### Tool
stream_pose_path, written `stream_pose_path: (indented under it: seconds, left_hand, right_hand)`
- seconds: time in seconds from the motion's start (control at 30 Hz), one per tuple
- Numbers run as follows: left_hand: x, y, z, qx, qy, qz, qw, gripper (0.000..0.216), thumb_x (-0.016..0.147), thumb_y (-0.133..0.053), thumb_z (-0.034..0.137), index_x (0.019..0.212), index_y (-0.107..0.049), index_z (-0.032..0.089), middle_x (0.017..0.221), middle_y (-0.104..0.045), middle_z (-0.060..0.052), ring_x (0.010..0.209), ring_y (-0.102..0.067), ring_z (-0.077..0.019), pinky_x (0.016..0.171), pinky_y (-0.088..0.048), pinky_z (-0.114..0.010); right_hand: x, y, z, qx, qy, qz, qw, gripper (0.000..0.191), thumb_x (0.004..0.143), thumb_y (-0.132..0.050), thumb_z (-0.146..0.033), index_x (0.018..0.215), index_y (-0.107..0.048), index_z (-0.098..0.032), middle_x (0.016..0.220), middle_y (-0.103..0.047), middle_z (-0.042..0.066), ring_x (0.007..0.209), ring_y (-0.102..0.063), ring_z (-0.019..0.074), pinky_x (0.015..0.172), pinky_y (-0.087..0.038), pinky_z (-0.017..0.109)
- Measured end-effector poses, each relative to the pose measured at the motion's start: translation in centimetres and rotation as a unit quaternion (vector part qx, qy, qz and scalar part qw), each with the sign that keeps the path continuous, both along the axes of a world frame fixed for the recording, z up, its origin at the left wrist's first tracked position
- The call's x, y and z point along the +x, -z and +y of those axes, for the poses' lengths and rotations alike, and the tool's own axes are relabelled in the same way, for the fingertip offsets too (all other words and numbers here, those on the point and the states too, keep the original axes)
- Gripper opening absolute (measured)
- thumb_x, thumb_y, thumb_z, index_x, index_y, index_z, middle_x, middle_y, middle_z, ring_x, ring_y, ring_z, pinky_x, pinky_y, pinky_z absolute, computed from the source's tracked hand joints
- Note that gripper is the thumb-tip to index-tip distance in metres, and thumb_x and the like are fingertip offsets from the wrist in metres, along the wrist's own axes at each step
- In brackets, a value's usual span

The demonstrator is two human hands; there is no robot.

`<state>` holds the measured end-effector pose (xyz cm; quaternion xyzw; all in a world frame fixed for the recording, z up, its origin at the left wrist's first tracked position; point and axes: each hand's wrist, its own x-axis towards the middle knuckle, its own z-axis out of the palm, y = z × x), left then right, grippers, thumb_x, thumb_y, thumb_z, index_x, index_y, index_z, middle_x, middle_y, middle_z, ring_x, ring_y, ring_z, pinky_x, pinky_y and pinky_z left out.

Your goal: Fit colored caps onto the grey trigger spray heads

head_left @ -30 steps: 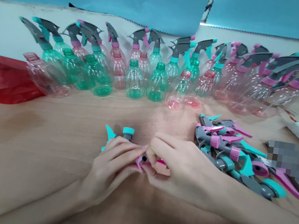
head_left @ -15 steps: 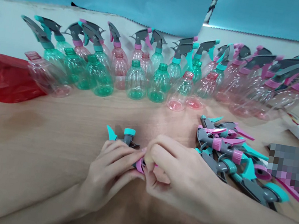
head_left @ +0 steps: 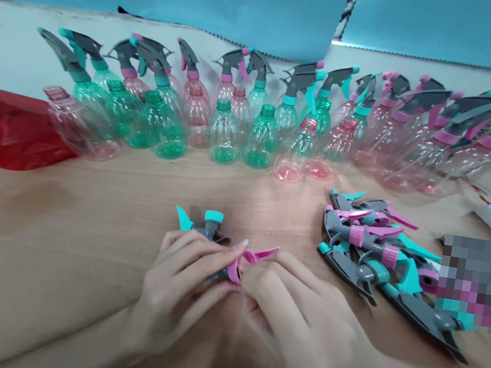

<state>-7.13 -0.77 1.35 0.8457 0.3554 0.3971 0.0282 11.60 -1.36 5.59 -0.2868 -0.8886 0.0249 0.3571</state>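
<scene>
In the head view, a pink-collared spray head (head_left: 235, 274) is held low over the near middle of the table (head_left: 116, 232), between the two hands. Its grey body is gripped by the left hand (head_left: 188, 280), with the fingers closed over the far side and the thumb beneath. The fingers of the right hand (head_left: 300, 311) are curled against the collar's right side; whether anything is pinched in them cannot be made out. A pink lever (head_left: 266, 253) juts out beyond them. Just beyond the left hand, a teal-collared spray head (head_left: 212, 226) lies on the table, and to the right a pile of spray heads (head_left: 374, 271) is heaped. Bottles (head_left: 260, 143) are ranged along the far side.

For good handling at the collar, the body should be braced firmly by the left hand, pressure should be applied straight rather than sideways, and the lever is best left unsqueezed.
</scene>
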Motion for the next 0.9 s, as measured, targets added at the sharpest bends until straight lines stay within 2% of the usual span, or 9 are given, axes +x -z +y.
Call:
stream_pose_path:
  seconds: [0.1, 0.17, 0.23, 0.3, 0.43, 0.53, 0.6, 0.73, 0.9]
  left_hand:
    - [0.1, -0.4, -0.2, 0.004, -0.009, -0.003, 1.000, 0.027, 0.093, -0.052, 0.022, 0.119, -0.056, 0.018, 0.091, -0.064, -0.004, 0.082, -0.056, -0.0172, 0.074, -0.038, -0.033]
    - [0.1, -0.5, -0.2, 0.000, -0.011, -0.005, 1.000, 0.027, 0.091, -0.055, 0.022, 0.118, -0.056, 0.018, 0.089, -0.064, -0.003, 0.080, -0.055, -0.0164, 0.073, -0.038, -0.033]
    - [0.1, -0.3, -0.2, 0.000, -0.008, -0.009, 1.000, 0.027, 0.089, -0.058, 0.023, 0.116, -0.057, 0.019, 0.088, -0.064, -0.002, 0.079, -0.056, -0.0161, 0.073, -0.038, -0.032]
    - [0.1, -0.1, 0.0, -0.002, -0.005, -0.011, 1.000, 0.025, 0.089, -0.060, 0.023, 0.113, -0.058, 0.019, 0.086, -0.064, -0.001, 0.078, -0.056, -0.0159, 0.074, -0.038, -0.032]
    - [0.1, 0.1, 0.2, -0.001, -0.002, -0.005, 1.000, 0.022, 0.087, -0.061, 0.024, 0.109, -0.059, 0.019, 0.086, -0.065, -0.002, 0.078, -0.057, -0.0162, 0.073, -0.039, -0.032]
    - [0.1, 0.0, 0.2, -0.001, 0.004, -0.007, 1.000, 0.022, 0.086, -0.064, 0.025, 0.106, -0.059, 0.018, 0.085, -0.066, -0.002, 0.077, -0.058, -0.0166, 0.073, -0.039, -0.033]
    - [0.1, -0.1, 0.2, -0.006, 0.011, -0.009, 1.000, 0.022, 0.085, -0.065, 0.025, 0.105, -0.059, 0.018, 0.085, -0.067, -0.002, 0.076, -0.059, -0.0163, 0.072, -0.039, -0.033]
    - [0.1, -0.2, 0.1, -0.009, 0.020, -0.018, 1.000, 0.026, 0.085, -0.065, 0.027, 0.108, -0.058, 0.017, 0.084, -0.068, -0.002, 0.074, -0.059, -0.0160, 0.073, -0.039, -0.033]
    - [0.1, 0.0, 0.0, -0.032, 0.018, -0.056, 0.998, 0.028, 0.085, -0.064, 0.030, 0.111, -0.058, 0.020, 0.085, -0.069, -0.002, 0.077, -0.060, -0.0179, 0.074, -0.040, -0.035]
  right_hand:
    - [0.2, -0.6, 0.0, 0.001, 0.023, 0.023, 0.999, 0.028, 0.081, -0.036, -0.001, 0.061, -0.050, -0.016, 0.056, -0.053, 0.003, 0.051, -0.045, 0.0119, 0.045, -0.041, 0.023]
    - [0.5, -1.0, 0.1, 0.008, 0.061, 0.037, 0.997, 0.025, 0.082, -0.039, -0.003, 0.062, -0.044, -0.019, 0.054, -0.049, -0.001, 0.050, -0.043, 0.0101, 0.042, -0.036, 0.021]
    - [0.9, -1.3, 0.4, -0.038, 0.088, 0.061, 0.993, 0.021, 0.079, -0.049, -0.006, 0.067, -0.041, -0.020, 0.057, -0.049, -0.004, 0.051, -0.046, 0.0078, 0.043, -0.035, 0.018]
    - [1.4, -1.8, 0.8, -0.131, 0.090, 0.097, 0.982, 0.023, 0.074, -0.059, -0.008, 0.071, -0.040, -0.021, 0.060, -0.052, -0.008, 0.050, -0.049, 0.0050, 0.044, -0.036, 0.015]
    - [2.1, -2.4, 2.2, -0.330, 0.066, 0.155, 0.929, 0.028, 0.075, -0.064, -0.015, 0.073, -0.037, -0.023, 0.063, -0.056, -0.010, 0.048, -0.050, 0.0031, 0.042, -0.037, 0.013]
    - [2.4, -2.6, 3.2, -0.466, 0.006, 0.202, 0.861, 0.029, 0.080, -0.063, -0.020, 0.075, -0.035, -0.024, 0.071, -0.061, -0.008, 0.062, -0.059, 0.0064, 0.052, -0.043, 0.016]
    - [2.4, -2.5, 3.6, -0.529, -0.026, 0.220, 0.819, 0.030, 0.081, -0.063, -0.022, 0.075, -0.034, -0.024, 0.076, -0.063, -0.007, 0.073, -0.063, 0.0100, 0.060, -0.045, 0.020]
    - [2.6, -2.5, 4.0, -0.570, -0.058, 0.243, 0.783, 0.032, 0.081, -0.065, -0.020, 0.075, -0.034, -0.024, 0.079, -0.067, -0.004, 0.084, -0.065, 0.0155, 0.066, -0.045, 0.025]
    - [2.8, -2.6, 4.1, -0.599, -0.089, 0.238, 0.759, 0.035, 0.077, -0.068, -0.014, 0.073, -0.034, -0.023, 0.080, -0.069, -0.003, 0.075, -0.064, 0.0116, 0.057, -0.043, 0.020]
